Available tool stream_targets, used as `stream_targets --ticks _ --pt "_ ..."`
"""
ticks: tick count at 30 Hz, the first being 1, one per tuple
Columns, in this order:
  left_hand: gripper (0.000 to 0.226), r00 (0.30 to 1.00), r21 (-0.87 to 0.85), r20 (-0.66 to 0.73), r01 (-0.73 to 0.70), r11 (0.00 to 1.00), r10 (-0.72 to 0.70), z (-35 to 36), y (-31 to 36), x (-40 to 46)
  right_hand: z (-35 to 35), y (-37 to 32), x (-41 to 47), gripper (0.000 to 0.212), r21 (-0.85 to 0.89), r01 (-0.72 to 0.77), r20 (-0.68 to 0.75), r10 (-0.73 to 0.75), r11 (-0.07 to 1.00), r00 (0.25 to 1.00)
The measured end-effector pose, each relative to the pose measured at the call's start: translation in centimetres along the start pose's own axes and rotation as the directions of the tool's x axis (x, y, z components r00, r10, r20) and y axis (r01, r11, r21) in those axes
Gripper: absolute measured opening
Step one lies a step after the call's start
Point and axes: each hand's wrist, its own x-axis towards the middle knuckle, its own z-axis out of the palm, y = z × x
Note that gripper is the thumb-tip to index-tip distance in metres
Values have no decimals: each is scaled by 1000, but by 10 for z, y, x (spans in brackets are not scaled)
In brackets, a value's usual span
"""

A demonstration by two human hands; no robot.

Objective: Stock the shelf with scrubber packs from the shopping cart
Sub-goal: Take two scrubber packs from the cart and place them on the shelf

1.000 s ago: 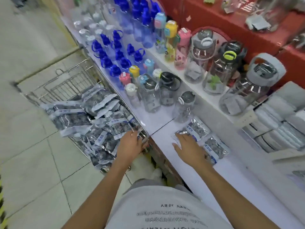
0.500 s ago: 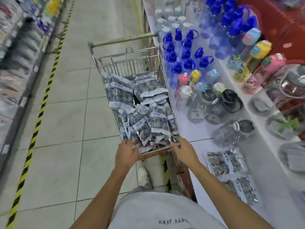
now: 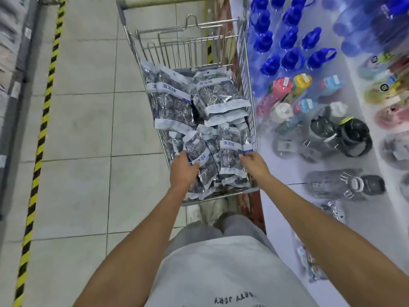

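1. Shopping cart [image 3: 245,69], wire, centre frame on the tiled floor [image 3: 88,129]; its right side runs just beside the white shelf [image 3: 278,196].
2. Scrubber packs [image 3: 172,103] are piled loose in the cart basket, clear bags with white/blue labels; the heap is deepest at the near end.
3. Left hand [image 3: 182,170] is in the near-left of the basket, palm down, fingers curled round the left edge of one pack [image 3: 200,156] lying on top of the heap. It is gripping that pack.
4. Right hand [image 3: 252,161] is at the near-right corner of the basket, fingertips pinching the right edge of another pack [image 3: 229,151] by its blue label. Thumb side hidden, but the fingers are clearly closed on the bag.
5. Both gripped packs lie on the pile, inside the cart.
6. On the shelf, near right: stocked packs [image 3: 332,209], partly hidden by the right forearm and blurred.
7. Further along the shelf: grey jugs [image 3: 345,185], coloured bottles [image 3: 303,83], then blue-capped bottles [image 3: 290,38] at the far end.
8. Far left: yellow/black floor tape [image 3: 42,129] alongside another shelf unit, blurred.
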Motion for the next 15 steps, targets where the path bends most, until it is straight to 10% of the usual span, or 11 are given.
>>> stream_targets --ticks 10,15 --pt "38 975 -96 -152 149 984 -163 10 14 40 5 -7 85 69 16 -165 99 163 986 982" --pt "27 961 -198 -206 145 969 -186 11 18 38 10 -16 97 34 114 -266 190 242 957 951"
